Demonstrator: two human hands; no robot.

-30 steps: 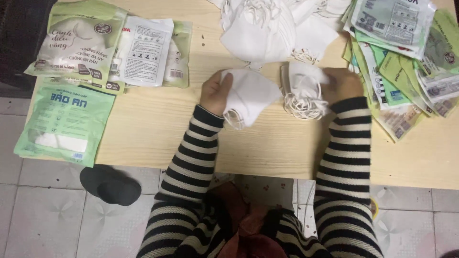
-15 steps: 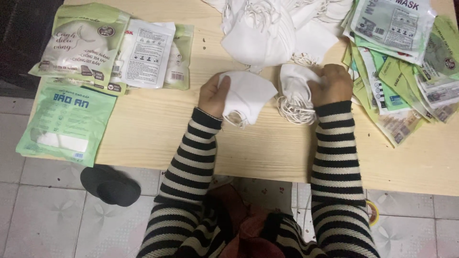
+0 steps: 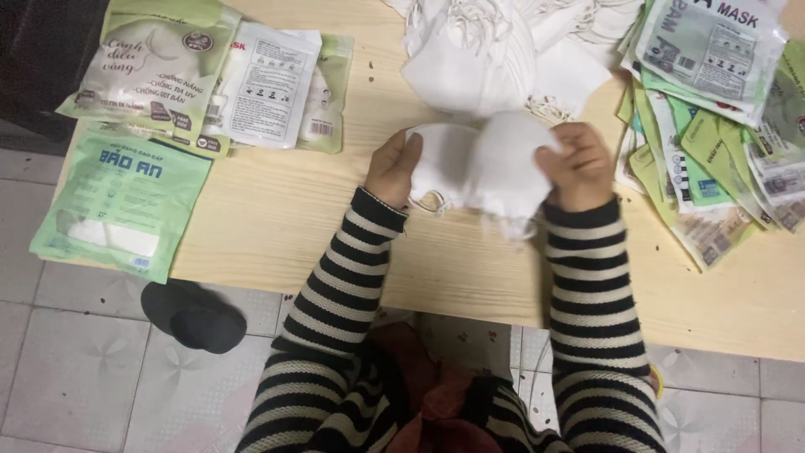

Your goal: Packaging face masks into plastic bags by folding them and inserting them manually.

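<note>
My left hand [image 3: 392,166] grips the left edge of a white face mask [image 3: 444,164] above the wooden table [image 3: 285,218]. My right hand [image 3: 581,165] holds a second white face mask [image 3: 507,164] whose ear loops hang below it. The two masks are pressed together between my hands, the right one overlapping the left. Both arms wear black and white striped sleeves.
A heap of loose white masks [image 3: 495,50] lies just beyond my hands. Green and white mask packets [image 3: 168,67] sit at the table's far left, one green packet [image 3: 122,201] overhanging the edge. A pile of flat packets [image 3: 721,109] fills the right. A black shoe [image 3: 194,315] lies on the tiled floor.
My hands have come together and moved slightly away from me; the two masks, held apart a second ago, now overlap.
</note>
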